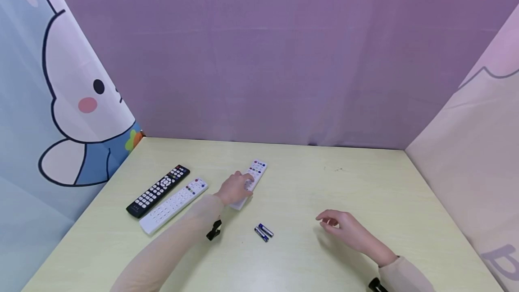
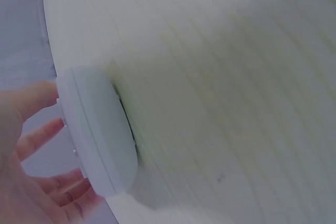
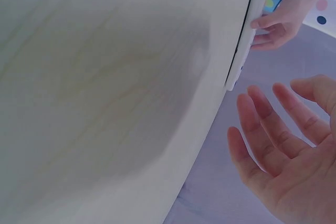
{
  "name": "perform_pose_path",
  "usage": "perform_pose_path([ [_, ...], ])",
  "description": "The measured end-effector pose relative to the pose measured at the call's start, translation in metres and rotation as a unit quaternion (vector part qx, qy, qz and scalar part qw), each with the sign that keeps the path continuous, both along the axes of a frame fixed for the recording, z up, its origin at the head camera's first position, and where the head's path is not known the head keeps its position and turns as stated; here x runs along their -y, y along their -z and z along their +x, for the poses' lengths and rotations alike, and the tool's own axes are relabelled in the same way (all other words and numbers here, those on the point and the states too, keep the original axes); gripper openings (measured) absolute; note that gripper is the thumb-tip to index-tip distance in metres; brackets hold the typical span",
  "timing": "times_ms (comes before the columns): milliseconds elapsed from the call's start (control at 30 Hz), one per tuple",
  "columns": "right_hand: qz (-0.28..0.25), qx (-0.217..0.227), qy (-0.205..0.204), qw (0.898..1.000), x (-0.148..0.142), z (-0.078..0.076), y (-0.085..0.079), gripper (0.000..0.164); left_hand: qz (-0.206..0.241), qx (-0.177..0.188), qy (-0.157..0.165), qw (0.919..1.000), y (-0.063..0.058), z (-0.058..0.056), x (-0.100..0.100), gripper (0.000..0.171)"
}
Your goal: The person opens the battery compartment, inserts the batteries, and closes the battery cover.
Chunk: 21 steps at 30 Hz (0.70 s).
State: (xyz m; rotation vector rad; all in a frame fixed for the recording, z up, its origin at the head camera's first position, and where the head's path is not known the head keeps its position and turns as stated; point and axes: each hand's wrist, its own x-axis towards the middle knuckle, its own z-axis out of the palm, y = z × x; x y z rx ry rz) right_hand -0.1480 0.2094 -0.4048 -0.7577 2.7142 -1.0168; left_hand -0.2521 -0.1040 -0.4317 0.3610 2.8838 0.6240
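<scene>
A white remote control lies at a slant on the table, buttons up. My left hand is over its middle, thumb at one long edge and fingers reaching across toward the other. In the left wrist view the remote's rounded white end faces the camera, with the fingers spread behind it. Two blue-and-silver batteries lie side by side on the near side of that remote. To their right my right hand hovers above the table with loosely bent fingers, holding nothing.
Left of my left forearm lie a black remote control and a second white remote control, roughly parallel. The pale wooden table ends at a purple curtain behind. Printed cloths hang at both sides.
</scene>
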Motion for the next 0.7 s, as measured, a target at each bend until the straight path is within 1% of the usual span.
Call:
perform_pose_path([
  [200, 0.0, 0.003, -0.001, 1.0, 0.0001, -0.001, 0.0008, 0.018, -0.006, 0.0, -0.002, 1.0, -0.0042, 0.0003, -0.0005, 0.049],
  [467, -0.002, 0.005, -0.001, 1.0, 0.0005, -0.002, 0.0029, 0.018, -0.01, 0.002, -0.004, 0.9999, -0.0024, -0.0031, 0.001, 0.047],
  [567, -0.002, 0.001, -0.001, 1.0, 0.0014, -0.0023, 0.0034, 0.017, -0.004, 0.005, -0.009, 0.9999, -0.0019, -0.0034, 0.0033, 0.043],
  [700, -0.001, 0.0, 0.005, 1.0, 0.0045, -0.0032, 0.0026, 0.017, 0.022, 0.017, -0.022, 0.9994, -0.0017, -0.0032, 0.0075, 0.04],
])
